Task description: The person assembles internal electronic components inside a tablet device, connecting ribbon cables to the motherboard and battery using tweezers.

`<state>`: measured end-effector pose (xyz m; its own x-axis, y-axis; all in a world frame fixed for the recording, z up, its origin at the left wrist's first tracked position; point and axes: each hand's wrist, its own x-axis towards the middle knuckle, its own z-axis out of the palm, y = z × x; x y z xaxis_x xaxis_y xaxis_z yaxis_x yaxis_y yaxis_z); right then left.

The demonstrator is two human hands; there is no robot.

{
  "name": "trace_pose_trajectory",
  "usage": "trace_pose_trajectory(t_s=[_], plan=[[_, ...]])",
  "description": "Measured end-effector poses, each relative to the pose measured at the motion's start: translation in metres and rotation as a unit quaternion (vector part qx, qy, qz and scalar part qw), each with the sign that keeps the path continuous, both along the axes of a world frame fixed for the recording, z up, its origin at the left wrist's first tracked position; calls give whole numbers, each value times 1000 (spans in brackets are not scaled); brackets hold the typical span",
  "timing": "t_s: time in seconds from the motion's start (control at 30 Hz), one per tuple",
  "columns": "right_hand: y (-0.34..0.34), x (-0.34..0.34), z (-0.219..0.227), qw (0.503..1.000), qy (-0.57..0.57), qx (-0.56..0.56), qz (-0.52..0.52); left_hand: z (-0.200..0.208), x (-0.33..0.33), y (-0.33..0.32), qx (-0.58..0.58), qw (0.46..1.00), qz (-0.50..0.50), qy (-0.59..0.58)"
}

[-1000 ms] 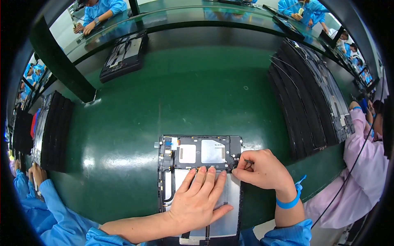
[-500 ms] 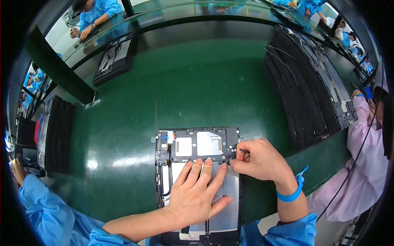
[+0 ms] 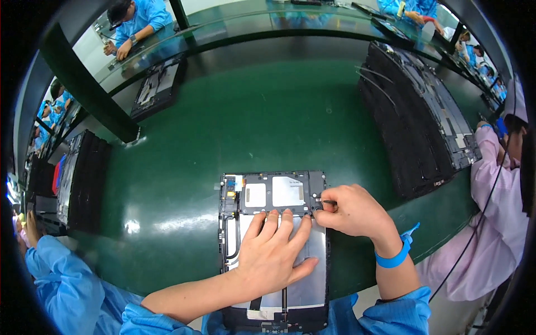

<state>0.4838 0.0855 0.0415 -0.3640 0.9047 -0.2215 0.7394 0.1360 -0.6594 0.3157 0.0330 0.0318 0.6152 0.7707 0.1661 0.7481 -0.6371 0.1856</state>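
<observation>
While the left hand [image 3: 273,254] lies spread, grasping nothing, on the opened device [image 3: 310,285] at the bench's [image 3: 167,167] near edge, long axis toward the far edge, the right hand [image 3: 357,209], nearer the device's right side, pinches a small dark piece [image 3: 330,202].

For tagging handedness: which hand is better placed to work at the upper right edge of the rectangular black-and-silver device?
Probably the right hand, pinching a thin dark piece at the edge of the device; the left hand lies spread across its middle.
</observation>
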Motion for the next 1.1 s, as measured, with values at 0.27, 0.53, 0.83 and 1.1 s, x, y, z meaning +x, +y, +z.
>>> trace_pose_trajectory(t_s=[0.27, 0.53, 0.83, 1.1], plan=[[0, 11, 0, 981, 116, 149, -49, 6, -6, 19, 22, 993, -77, 81], [23, 7, 7, 997, 40, -12, 66, 5, -6, 20, 30, 995, -65, 75], [29, -5, 16, 993, -54, -58, 85, -4, -10, 20, 32, 996, -77, 15], [17, 4, 6, 997, -30, 19, 62, -4, -10, 24, 11, 996, -93, -6]])
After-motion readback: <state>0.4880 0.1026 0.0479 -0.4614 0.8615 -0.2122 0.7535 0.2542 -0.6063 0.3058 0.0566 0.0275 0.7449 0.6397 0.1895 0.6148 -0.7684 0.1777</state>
